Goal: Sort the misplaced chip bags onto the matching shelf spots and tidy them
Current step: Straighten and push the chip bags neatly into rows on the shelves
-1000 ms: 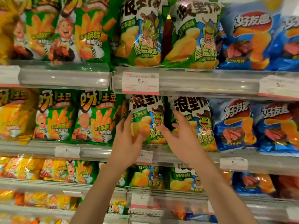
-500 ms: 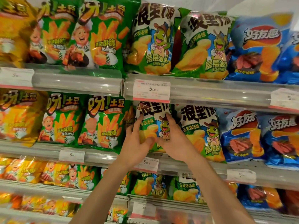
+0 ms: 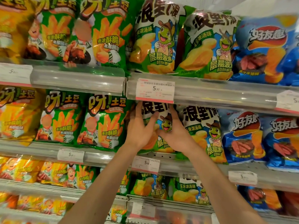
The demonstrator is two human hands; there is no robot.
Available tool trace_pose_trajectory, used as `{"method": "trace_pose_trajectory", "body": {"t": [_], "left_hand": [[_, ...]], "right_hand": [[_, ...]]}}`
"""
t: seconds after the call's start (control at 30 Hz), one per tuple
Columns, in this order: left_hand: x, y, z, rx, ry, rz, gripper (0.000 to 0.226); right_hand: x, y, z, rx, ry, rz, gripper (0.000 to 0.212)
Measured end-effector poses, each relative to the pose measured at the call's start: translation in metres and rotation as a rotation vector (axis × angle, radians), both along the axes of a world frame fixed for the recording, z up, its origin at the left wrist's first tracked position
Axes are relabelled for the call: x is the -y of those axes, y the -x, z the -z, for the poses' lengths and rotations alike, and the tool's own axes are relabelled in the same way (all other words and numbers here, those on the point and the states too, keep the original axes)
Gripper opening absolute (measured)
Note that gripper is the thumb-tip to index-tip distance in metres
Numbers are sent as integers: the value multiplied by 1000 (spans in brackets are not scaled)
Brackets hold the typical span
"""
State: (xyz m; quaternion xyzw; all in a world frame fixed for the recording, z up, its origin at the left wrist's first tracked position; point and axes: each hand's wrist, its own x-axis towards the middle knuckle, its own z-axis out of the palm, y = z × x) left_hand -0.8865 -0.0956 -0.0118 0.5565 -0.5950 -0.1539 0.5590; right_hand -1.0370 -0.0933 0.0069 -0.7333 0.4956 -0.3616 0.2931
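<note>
Both hands are reaching up to the second shelf from the top and gripping one green-and-white corn chip bag [image 3: 163, 126] with a cartoon frog on its front; the left hand [image 3: 140, 130] is curling its fingers over the bag's upper left edge while its thumb is pressing across the front, and the right hand [image 3: 175, 135] is wrapping the bag's right side, its thumb lying over the front below the frog; the bag is standing upright on the shelf ledge [image 3: 161, 155], its top tucking under the price rail above and its right edge sitting against a matching corn chip bag [image 3: 205, 131]; a white price tag [image 3: 155, 91] reading 5.90 is hanging on that rail directly over the hands, and another price tag [image 3: 145, 164] is hanging on the ledge just under the wrists; to the left, green fry-stick bags [image 3: 103, 122] are lining the same shelf, with a yellow bag [image 3: 17, 113] beyond them; to the right, blue steak-flavour chip bags [image 3: 242, 136] are filling the row; the shelf above is carrying the same order of green, corn and blue bags; the lower shelves are showing blurred yellow, green and blue packs.
</note>
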Motion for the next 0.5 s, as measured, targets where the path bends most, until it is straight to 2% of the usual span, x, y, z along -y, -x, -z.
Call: {"method": "trace_pose_trajectory", "body": {"t": [0.17,0.4,0.5], "left_hand": [[6,-1,1,-3,-2,38,86],[12,-7,-5,-60,-14,106,87],[11,-7,-5,26,-7,90,89]], "right_hand": [[2,0,8,25,23,20,102],[-3,2,10,27,32,1,102],[-5,1,10,28,40,2,102]]}}
